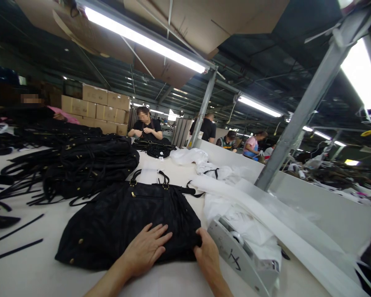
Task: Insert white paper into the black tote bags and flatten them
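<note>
A black bag lies flat on the white desk, right in front of the worker. The left hand rests on its front, fingers spread and gripping nothing; the right hand pinches its right edge. Just beside that hand sits a gray device. Farther left, black bags are piled, and across from us a person looks down near stacked cartons.

Black bag, soft-sided

Laid flat on a white tabletop, handled top set at the far side; front lightly creased; a zip is fitted near the top, and two gold-toned studs are fixed at near left
</note>
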### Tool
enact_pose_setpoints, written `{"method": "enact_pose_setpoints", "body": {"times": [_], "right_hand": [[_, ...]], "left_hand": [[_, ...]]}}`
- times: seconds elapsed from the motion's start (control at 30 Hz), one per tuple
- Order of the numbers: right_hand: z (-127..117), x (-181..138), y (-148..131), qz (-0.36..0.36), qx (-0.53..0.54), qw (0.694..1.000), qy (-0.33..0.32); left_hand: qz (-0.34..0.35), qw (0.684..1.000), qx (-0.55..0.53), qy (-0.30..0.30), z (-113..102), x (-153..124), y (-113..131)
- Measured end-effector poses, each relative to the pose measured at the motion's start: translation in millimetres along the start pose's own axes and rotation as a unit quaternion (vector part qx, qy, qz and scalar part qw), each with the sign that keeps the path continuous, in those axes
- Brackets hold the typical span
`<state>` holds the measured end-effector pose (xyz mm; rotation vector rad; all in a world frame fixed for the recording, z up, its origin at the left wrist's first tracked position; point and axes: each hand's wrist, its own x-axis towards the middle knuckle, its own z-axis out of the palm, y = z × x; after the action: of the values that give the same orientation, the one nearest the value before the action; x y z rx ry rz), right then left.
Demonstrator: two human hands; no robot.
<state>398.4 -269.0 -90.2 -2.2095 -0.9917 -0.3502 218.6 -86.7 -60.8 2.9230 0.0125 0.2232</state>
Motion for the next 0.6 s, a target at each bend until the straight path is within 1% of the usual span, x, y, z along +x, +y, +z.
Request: {"method": "enact_pose_setpoints", "body": {"times": [0.17, 0.23, 0.33, 0.37, 0.43, 0.53, 0.6], "right_hand": [[-15.9, -6.9, -15.5, -0.034, 0.016, 0.999, 0.03], [-16.7, -11.4, -20.4, -0.011, 0.037, 0.998, 0.042], [-14.8, -15.4, -21.6, 0.051, 0.092, 0.993, 0.047], [-15.0, -15.4, -20.5, 0.057, 0.114, 0.991, 0.038], [-17.8, -13.8, -17.6, 0.041, 0.155, 0.987, 0.0], [-25.9, -11.3, -14.9, 0.011, 0.206, 0.976, -0.075], [-31.0, -10.2, -15.5, 0.017, 0.223, 0.966, -0.127]], "left_hand": [[0.014, 1.0, -0.008, 0.023, 4.8, -1.4, -3.9], [0.015, 0.999, -0.008, 0.028, 7.5, -1.9, -5.6], [0.018, 0.999, -0.001, 0.026, 9.3, -2.5, -6.7], [0.019, 0.999, 0.001, 0.026, 9.2, -2.8, -6.7], [0.019, 0.999, 0.0, 0.029, 8.4, -3.3, -6.4], [0.026, 0.999, -0.008, 0.029, 6.1, -3.9, -5.3], [0.029, 0.999, -0.014, 0.018, 3.7, -3.7, -4.1]]}}
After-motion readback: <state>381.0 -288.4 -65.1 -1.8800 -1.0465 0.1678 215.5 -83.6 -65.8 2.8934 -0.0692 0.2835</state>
